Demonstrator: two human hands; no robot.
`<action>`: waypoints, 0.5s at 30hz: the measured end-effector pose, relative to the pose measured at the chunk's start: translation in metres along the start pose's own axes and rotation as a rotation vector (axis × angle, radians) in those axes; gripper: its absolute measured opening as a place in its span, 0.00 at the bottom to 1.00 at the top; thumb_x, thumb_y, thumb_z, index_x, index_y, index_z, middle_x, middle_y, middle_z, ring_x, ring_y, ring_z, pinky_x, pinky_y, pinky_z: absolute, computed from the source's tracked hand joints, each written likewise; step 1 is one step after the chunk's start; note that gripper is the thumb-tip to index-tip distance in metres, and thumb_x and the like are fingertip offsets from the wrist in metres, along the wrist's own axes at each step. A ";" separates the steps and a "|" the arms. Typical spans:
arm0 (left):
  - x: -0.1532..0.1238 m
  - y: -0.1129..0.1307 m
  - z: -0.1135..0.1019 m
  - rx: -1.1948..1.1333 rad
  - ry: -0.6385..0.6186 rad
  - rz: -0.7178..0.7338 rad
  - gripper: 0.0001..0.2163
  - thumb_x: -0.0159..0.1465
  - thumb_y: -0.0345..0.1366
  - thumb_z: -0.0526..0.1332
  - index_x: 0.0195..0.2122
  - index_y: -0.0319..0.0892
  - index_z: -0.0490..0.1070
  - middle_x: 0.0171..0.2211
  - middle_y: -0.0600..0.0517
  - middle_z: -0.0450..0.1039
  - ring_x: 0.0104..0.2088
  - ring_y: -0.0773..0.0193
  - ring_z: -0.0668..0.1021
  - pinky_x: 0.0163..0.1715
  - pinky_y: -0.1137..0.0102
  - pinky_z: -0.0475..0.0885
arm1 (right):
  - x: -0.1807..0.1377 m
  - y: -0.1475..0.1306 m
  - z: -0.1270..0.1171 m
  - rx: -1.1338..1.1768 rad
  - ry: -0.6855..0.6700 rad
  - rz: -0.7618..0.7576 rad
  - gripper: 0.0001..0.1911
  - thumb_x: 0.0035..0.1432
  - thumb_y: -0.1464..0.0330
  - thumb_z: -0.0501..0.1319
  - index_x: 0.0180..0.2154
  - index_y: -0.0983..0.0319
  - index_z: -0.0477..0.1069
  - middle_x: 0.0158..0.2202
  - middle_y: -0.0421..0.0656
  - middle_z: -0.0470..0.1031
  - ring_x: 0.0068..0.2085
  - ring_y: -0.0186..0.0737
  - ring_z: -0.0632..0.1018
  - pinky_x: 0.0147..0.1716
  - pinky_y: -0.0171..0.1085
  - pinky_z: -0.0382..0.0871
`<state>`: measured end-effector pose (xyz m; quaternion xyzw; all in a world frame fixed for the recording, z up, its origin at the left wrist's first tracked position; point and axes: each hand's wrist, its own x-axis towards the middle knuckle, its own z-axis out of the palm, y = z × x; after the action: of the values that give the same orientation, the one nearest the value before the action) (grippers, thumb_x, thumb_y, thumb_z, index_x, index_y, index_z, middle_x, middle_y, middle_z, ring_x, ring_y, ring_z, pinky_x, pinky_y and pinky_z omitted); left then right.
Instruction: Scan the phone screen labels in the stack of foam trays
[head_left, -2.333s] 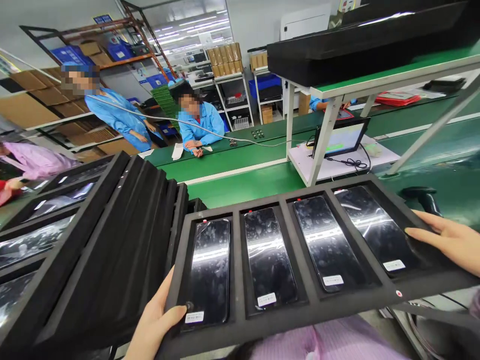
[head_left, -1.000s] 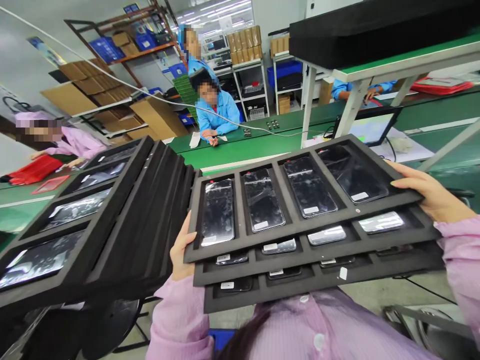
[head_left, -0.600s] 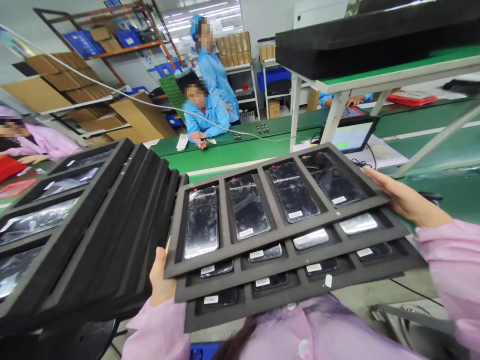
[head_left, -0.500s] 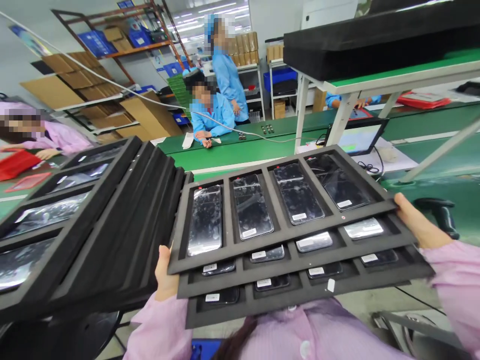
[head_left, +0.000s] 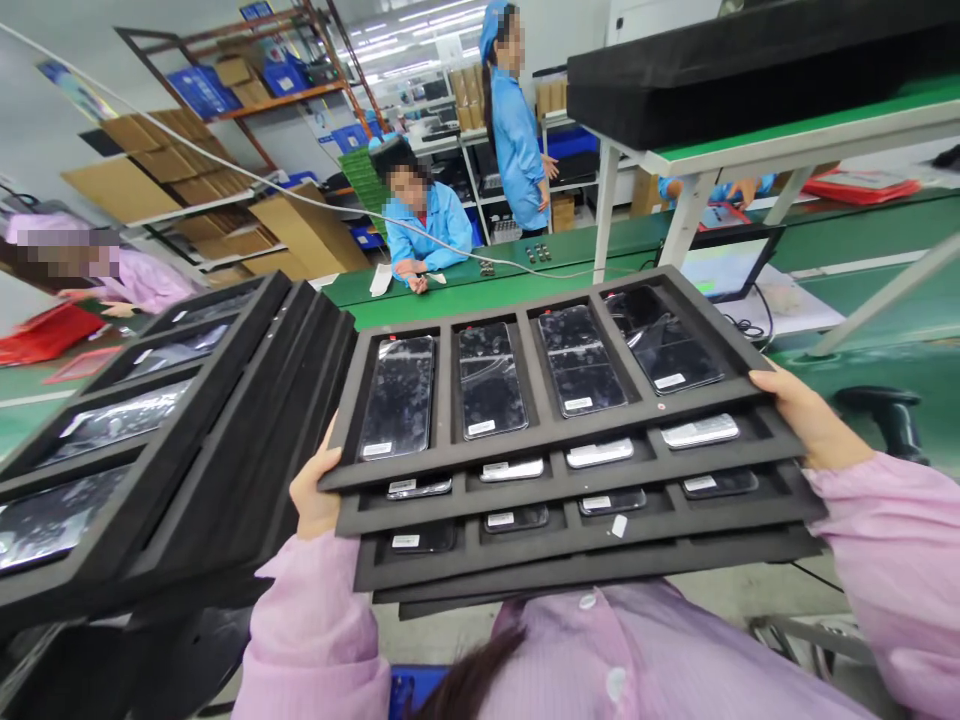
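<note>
I hold a stack of black foam trays (head_left: 555, 435) in front of my chest, stepped so each lower tray sticks out toward me. The top tray carries several dark phones (head_left: 487, 378) in separate pockets, each with a small white label. My left hand (head_left: 313, 495) grips the stack's left end, fingers hidden under it. My right hand (head_left: 806, 418) clasps the right end, thumb on the upper tray's edge.
A taller tilted stack of foam trays (head_left: 225, 450) with phones stands close on my left. Beyond lies a green conveyor bench (head_left: 480, 290), a white frame table (head_left: 750, 150) with a screen (head_left: 724, 265), people in blue coats, and a scanner (head_left: 881, 410) on the right.
The tray stack has been lifted off and drawn toward my chest, showing more lower trays. My right hand slid from the top surface to the stack's end. A standing person walked right behind the bench.
</note>
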<state>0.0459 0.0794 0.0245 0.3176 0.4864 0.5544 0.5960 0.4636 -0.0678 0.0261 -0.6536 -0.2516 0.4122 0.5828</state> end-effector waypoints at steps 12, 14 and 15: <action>0.013 0.009 0.021 -0.099 0.125 -0.081 0.29 0.39 0.29 0.55 0.46 0.41 0.72 0.27 0.57 0.77 0.41 0.52 0.78 0.43 0.61 0.76 | 0.018 -0.003 0.022 0.146 -0.020 -0.093 0.28 0.45 0.66 0.59 0.51 0.58 0.68 0.36 0.36 0.80 0.39 0.39 0.79 0.36 0.30 0.73; 0.017 0.006 0.022 -0.095 0.108 -0.074 0.28 0.41 0.29 0.55 0.47 0.40 0.71 0.28 0.56 0.77 0.41 0.53 0.78 0.43 0.62 0.76 | 0.022 -0.003 0.020 0.139 -0.028 -0.045 0.26 0.46 0.66 0.59 0.50 0.58 0.69 0.33 0.36 0.79 0.36 0.40 0.79 0.33 0.31 0.74; 0.018 0.004 0.020 -0.091 0.095 -0.068 0.27 0.41 0.29 0.55 0.46 0.40 0.71 0.27 0.56 0.77 0.41 0.53 0.78 0.43 0.62 0.76 | 0.023 -0.003 0.018 0.137 -0.032 -0.026 0.25 0.46 0.67 0.59 0.49 0.57 0.69 0.32 0.36 0.79 0.35 0.40 0.79 0.32 0.32 0.74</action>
<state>0.0615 0.1010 0.0305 0.2467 0.4988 0.5699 0.6046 0.4613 -0.0382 0.0236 -0.6020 -0.2407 0.4313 0.6274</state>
